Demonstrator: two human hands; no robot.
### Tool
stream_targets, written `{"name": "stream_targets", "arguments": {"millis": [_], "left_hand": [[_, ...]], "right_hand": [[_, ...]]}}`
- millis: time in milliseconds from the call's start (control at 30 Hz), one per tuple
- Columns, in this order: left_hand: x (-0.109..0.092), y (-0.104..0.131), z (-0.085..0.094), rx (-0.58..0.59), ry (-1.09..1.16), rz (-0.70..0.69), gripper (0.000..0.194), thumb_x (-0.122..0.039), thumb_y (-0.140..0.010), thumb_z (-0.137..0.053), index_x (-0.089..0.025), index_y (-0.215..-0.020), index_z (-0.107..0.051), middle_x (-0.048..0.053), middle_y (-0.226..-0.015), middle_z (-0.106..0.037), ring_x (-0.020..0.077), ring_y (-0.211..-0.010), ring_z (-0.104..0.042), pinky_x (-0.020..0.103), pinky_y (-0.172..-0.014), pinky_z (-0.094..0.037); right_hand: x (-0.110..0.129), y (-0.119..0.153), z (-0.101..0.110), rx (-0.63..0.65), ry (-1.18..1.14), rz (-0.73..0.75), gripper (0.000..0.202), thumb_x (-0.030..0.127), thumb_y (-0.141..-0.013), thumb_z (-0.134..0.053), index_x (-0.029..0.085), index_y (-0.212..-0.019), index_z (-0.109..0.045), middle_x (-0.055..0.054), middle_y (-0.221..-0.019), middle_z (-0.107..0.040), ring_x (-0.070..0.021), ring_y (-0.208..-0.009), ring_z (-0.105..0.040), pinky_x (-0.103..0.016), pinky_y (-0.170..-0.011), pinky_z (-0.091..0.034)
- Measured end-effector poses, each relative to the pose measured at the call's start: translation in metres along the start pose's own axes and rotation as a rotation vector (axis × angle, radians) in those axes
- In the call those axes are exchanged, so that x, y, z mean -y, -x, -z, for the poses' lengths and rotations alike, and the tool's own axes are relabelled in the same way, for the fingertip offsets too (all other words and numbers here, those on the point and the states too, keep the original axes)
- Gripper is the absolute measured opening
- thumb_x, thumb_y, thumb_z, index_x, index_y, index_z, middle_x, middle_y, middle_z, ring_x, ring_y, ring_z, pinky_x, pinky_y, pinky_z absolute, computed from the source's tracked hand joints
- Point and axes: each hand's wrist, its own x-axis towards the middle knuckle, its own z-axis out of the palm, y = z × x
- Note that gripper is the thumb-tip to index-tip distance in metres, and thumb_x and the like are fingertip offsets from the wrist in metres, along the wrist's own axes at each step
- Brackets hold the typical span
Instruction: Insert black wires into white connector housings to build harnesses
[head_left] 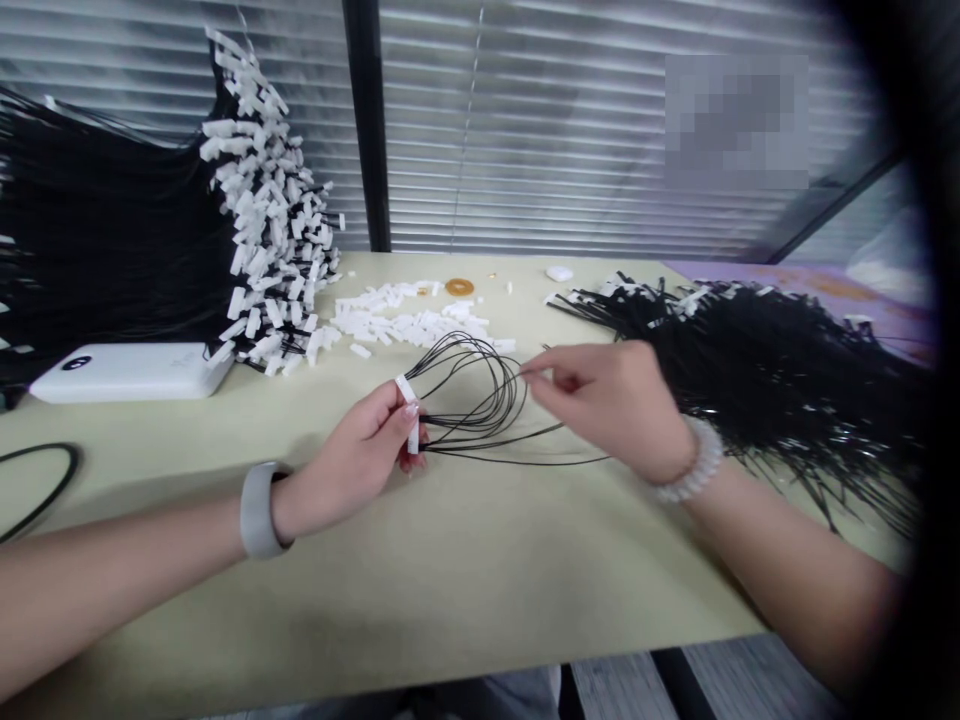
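My left hand (379,435) is closed on a white connector strip (411,415), held upright between thumb and fingers above the table (450,590). Thin black wires (495,400) run out of the strip to the right, several of them bent round in loops. The fingers of my right hand (600,395) are pinched together at the right side of the loops, on a thin black wire. Its far end is hard to make out. One or two longer wires pass beneath my right hand.
A big stack of black wires (112,230) with white connectors stands at left, behind a white power bank (135,372). Loose white pieces (420,325) and an orange ring (459,287) lie behind my hands. More black wires (780,370) are heaped at right.
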Motion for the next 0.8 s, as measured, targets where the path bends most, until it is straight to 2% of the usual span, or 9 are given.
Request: {"name": "stream_targets", "arguments": {"millis": [100, 167, 267, 333, 433, 567, 667, 733, 800], "left_hand": [[0.001, -0.001, 0.001, 0.011, 0.015, 0.004, 0.018, -0.033, -0.090, -0.037, -0.017, -0.085, -0.043, -0.002, -0.073, -0.051, 0.0095, -0.058, -0.053, 0.024, -0.055, -0.045], [0.001, 0.000, 0.002, 0.022, 0.008, 0.000, 0.019, -0.033, -0.091, -0.036, -0.017, -0.086, -0.043, -0.002, -0.074, -0.051, 0.0092, -0.059, -0.053, 0.025, -0.057, -0.045], [-0.001, 0.000, 0.002, 0.037, -0.010, 0.007, 0.019, -0.034, -0.091, -0.035, -0.017, -0.086, -0.044, -0.002, -0.074, -0.050, 0.0088, -0.059, -0.053, 0.024, -0.057, -0.044], [-0.002, 0.001, 0.002, 0.054, -0.021, 0.017, 0.020, -0.033, -0.091, -0.036, -0.017, -0.085, -0.044, -0.002, -0.074, -0.050, 0.0088, -0.059, -0.053, 0.023, -0.056, -0.043], [-0.003, 0.001, 0.002, 0.069, -0.003, 0.035, 0.020, -0.035, -0.090, -0.037, -0.017, -0.084, -0.045, -0.002, -0.073, -0.049, 0.0087, -0.059, -0.051, 0.023, -0.057, -0.044], [-0.001, 0.001, 0.003, 0.102, 0.089, 0.093, 0.021, -0.037, -0.089, -0.040, -0.018, -0.086, -0.046, -0.002, -0.073, -0.049, 0.0082, -0.060, -0.049, 0.023, -0.058, -0.045], [0.001, 0.000, 0.005, 0.163, 0.182, 0.148, 0.019, -0.036, -0.088, -0.043, -0.017, -0.085, -0.047, -0.002, -0.072, -0.050, 0.0072, -0.058, -0.048, 0.022, -0.057, -0.044], [0.003, -0.002, 0.007, 0.216, 0.234, 0.155, 0.018, -0.034, -0.087, -0.046, -0.017, -0.085, -0.048, -0.002, -0.071, -0.050, 0.0071, -0.057, -0.048, 0.022, -0.057, -0.044], [0.005, -0.004, 0.009, 0.257, 0.266, 0.144, 0.016, -0.033, -0.087, -0.047, -0.017, -0.085, -0.049, -0.002, -0.071, -0.051, 0.0079, -0.059, -0.049, 0.021, -0.057, -0.044]], "right_hand": [[-0.026, -0.008, 0.010, -0.302, -0.232, -0.198, 0.016, 0.027, -0.078, -0.058, 0.017, -0.087, -0.066, -0.004, -0.066, -0.062, -0.0123, -0.053, -0.054, -0.028, -0.053, -0.044], [-0.041, -0.014, 0.015, -0.454, -0.445, -0.255, 0.019, 0.025, -0.078, -0.058, 0.016, -0.094, -0.063, -0.011, -0.088, -0.064, -0.0167, -0.066, -0.060, -0.030, -0.057, -0.047], [-0.053, -0.022, 0.021, -0.582, -0.761, -0.255, 0.029, 0.019, -0.080, -0.054, 0.017, -0.109, -0.054, -0.016, -0.119, -0.051, -0.0211, -0.089, -0.059, -0.034, -0.068, -0.049], [-0.054, -0.023, 0.023, -0.605, -0.890, -0.273, 0.025, 0.020, -0.084, -0.049, 0.016, -0.108, -0.053, -0.017, -0.122, -0.048, -0.0187, -0.088, -0.058, -0.034, -0.070, -0.048], [-0.042, -0.019, 0.023, -0.478, -0.893, -0.310, 0.024, 0.027, -0.088, -0.044, 0.016, -0.107, -0.054, -0.014, -0.099, -0.059, -0.0109, -0.064, -0.056, -0.030, -0.061, -0.048], [-0.009, -0.006, 0.014, -0.092, -0.841, -0.209, 0.053, 0.023, -0.085, -0.052, 0.024, -0.133, -0.029, -0.001, -0.072, -0.063, -0.0114, -0.058, -0.058, -0.027, -0.057, -0.050], [0.017, 0.005, 0.005, 0.154, -0.689, -0.084, 0.029, 0.023, -0.084, -0.052, 0.023, -0.113, -0.050, -0.001, -0.078, -0.064, -0.0096, -0.062, -0.060, -0.022, -0.058, -0.050], [0.029, 0.010, -0.001, 0.181, -0.515, 0.011, 0.011, 0.021, -0.084, -0.053, 0.021, -0.092, -0.060, 0.001, -0.077, -0.064, -0.0064, -0.060, -0.057, -0.019, -0.058, -0.046], [0.037, 0.014, -0.006, 0.156, -0.403, 0.081, 0.009, 0.018, -0.083, -0.054, 0.020, -0.084, -0.062, 0.004, -0.073, -0.062, -0.0048, -0.060, -0.054, -0.017, -0.058, -0.043]]}}
